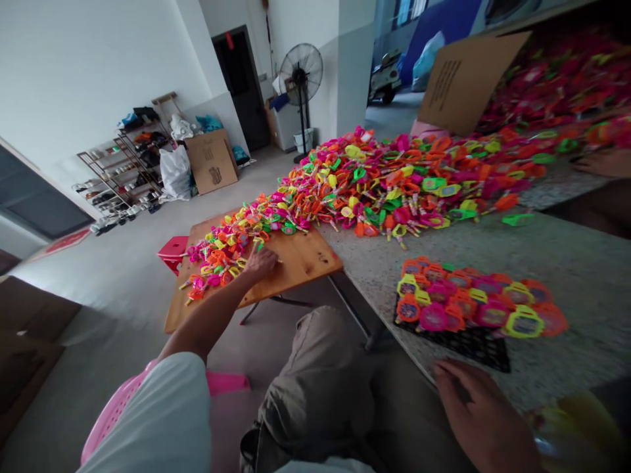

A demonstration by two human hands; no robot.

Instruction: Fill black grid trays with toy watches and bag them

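My left hand (261, 264) reaches over the wooden board (310, 257), its fingers bent and closed at a green toy watch (259, 244) on the edge of the pile. Small and blurred, the fingertips partly merge with the watches around them. My right hand (486, 417) is low by the near edge of the stone-grey table (374, 269), fingers apart from the thumb and nothing between them. Beyond it, rows of orange, pink and yellow toy watches (473, 303) lie faces up on a black patterned sheet (476, 348).
A large heap of bright toy watches (374, 177) spreads across both tables. An open cardboard box (468, 85) stands behind it, with more watches beyond. Another person's hand (604, 161) rests at the far right. Pink stool (118, 407), standing fan (300, 75) and shoe rack (123, 171) are leftward.
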